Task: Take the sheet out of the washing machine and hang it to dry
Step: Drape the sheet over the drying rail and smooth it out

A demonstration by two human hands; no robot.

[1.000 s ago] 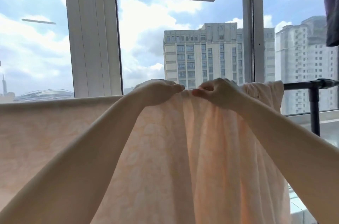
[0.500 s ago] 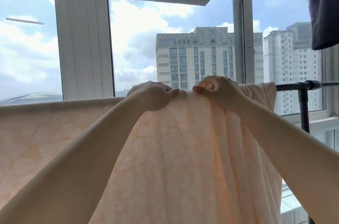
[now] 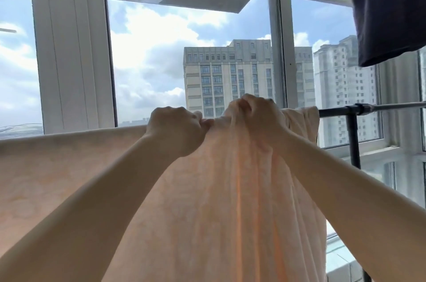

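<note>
A pale peach sheet hangs over a black drying rail in front of the window. It lies smooth toward the left and falls in bunched folds in the middle and right. My left hand grips the sheet's top edge on the rail. Close beside it on the right, my right hand holds a raised bunch of the fabric in a fist. Under the sheet the rail is hidden; only its right end and a black upright post show.
White window frames stand right behind the rail, with tall buildings outside. A dark garment hangs from above at the top right. Low at the right lies a window sill.
My right hand has lifted its bunch of sheet a little above the rail. Both hands stay close together at the top edge. The view has swung slightly rightward, showing more of the dark garment.
</note>
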